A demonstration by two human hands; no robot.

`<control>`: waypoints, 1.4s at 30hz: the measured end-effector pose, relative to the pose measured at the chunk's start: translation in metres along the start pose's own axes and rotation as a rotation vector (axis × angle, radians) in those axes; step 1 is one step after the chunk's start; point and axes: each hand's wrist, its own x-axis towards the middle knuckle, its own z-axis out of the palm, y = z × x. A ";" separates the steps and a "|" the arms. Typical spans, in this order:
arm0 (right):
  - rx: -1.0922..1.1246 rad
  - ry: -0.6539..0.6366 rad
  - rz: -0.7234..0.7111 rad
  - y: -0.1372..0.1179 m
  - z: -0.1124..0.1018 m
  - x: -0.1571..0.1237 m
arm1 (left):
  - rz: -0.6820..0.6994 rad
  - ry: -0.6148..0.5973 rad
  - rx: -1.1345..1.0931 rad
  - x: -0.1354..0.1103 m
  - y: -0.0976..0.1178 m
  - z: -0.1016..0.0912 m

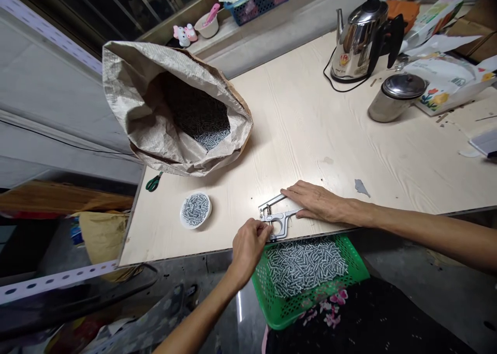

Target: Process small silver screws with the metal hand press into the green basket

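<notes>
A small metal hand press tool (276,217) lies at the near edge of the pale wooden table (310,136). My right hand (316,201) rests flat on its handles, fingers stretched out and pressing down. My left hand (248,245) is pinched at the tool's front jaw, fingers closed on something too small to make out. A white bowl of small metal parts (195,209) stands to the left. Below the table edge, a green basket (279,310) holds many silver metal parts.
A large open paper sack (147,121) of dark metal parts sits at the back left, green scissors (154,182) beside it. A steel kettle (359,41), a lidded steel cup (396,96) and packets crowd the back right. A blue basket (258,2) stands on the sill.
</notes>
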 end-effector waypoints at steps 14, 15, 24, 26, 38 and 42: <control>-0.300 -0.061 0.229 -0.017 -0.005 0.010 | 0.635 0.057 0.509 0.050 0.027 0.000; -0.292 -0.062 0.216 -0.015 -0.002 0.012 | 0.612 0.074 0.500 0.050 0.028 0.000; -0.258 -0.036 0.190 0.000 -0.005 0.031 | 0.578 0.266 0.430 0.049 0.015 0.007; -0.242 -0.040 0.172 0.005 -0.014 0.033 | 0.635 0.352 0.405 0.041 0.010 0.019; -0.425 -0.014 0.174 0.040 -0.004 0.067 | 0.729 0.438 0.221 0.019 0.000 0.055; -0.504 0.008 0.166 0.037 -0.001 0.062 | 0.501 0.707 0.180 0.019 -0.021 0.016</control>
